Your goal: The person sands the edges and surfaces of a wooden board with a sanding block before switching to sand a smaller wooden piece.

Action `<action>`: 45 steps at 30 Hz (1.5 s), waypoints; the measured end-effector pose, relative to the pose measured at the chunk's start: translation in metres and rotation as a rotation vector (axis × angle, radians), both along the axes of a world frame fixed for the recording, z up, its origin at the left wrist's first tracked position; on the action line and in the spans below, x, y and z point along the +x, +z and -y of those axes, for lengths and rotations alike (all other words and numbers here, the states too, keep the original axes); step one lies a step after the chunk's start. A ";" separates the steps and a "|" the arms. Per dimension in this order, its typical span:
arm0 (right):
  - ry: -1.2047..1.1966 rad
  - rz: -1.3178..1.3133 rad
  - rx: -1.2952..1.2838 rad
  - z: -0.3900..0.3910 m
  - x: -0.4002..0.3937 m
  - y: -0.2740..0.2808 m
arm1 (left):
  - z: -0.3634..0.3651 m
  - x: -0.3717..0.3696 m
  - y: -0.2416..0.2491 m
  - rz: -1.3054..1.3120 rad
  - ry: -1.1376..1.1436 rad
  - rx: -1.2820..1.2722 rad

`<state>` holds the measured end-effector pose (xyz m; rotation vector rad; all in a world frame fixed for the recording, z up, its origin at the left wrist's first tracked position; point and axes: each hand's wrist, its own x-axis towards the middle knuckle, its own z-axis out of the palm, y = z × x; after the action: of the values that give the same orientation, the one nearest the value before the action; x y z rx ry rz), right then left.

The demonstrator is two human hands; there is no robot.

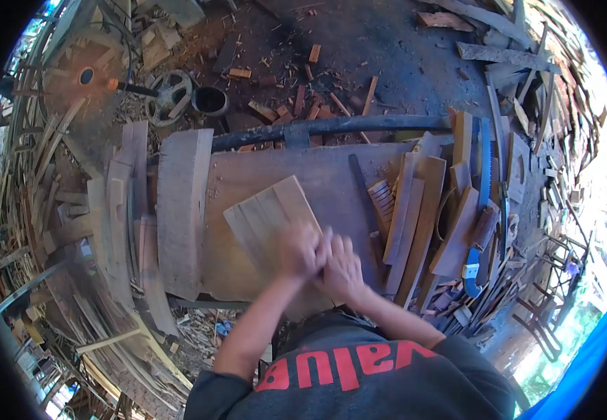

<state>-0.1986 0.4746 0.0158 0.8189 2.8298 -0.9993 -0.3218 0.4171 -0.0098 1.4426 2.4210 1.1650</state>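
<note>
A pale wooden panel (265, 217), made of joined strips, lies at an angle on the brown worktable (237, 171). Over its lower right part is my left hand (300, 248), closed like a fist and slightly blurred. My right hand (342, 269) meets it at the panel's right edge, its fingers curled together. Whatever lies between or under the fingers is hidden.
Wooden pieces (422, 224), a blue-handled saw (471, 271) and a dark bar (364, 185) lie right of the panel. A wide plank (183, 210) crosses the table's left side. Behind are a metal rail (359, 124), a wheel (170, 98) and scattered offcuts.
</note>
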 end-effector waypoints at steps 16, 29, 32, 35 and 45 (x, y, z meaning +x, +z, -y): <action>-0.086 -0.035 -0.042 -0.004 -0.020 0.003 | -0.013 -0.025 -0.001 -0.004 -0.101 0.020; -0.165 -0.157 -0.007 -0.020 -0.050 -0.012 | -0.041 -0.061 -0.011 -0.020 -0.128 0.047; -0.095 -0.061 -0.077 -0.053 -0.090 -0.008 | -0.059 -0.089 -0.018 -0.075 -0.054 0.000; -0.077 -0.144 0.041 -0.017 -0.022 0.003 | -0.019 -0.027 -0.014 -0.071 0.029 0.000; -0.121 -0.104 -0.077 -0.035 -0.073 -0.002 | -0.042 -0.078 -0.012 -0.135 -0.051 -0.009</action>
<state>-0.2715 0.5094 0.0141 0.9678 2.8346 -1.1922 -0.4003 0.4596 -0.0218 1.6205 2.4553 1.0783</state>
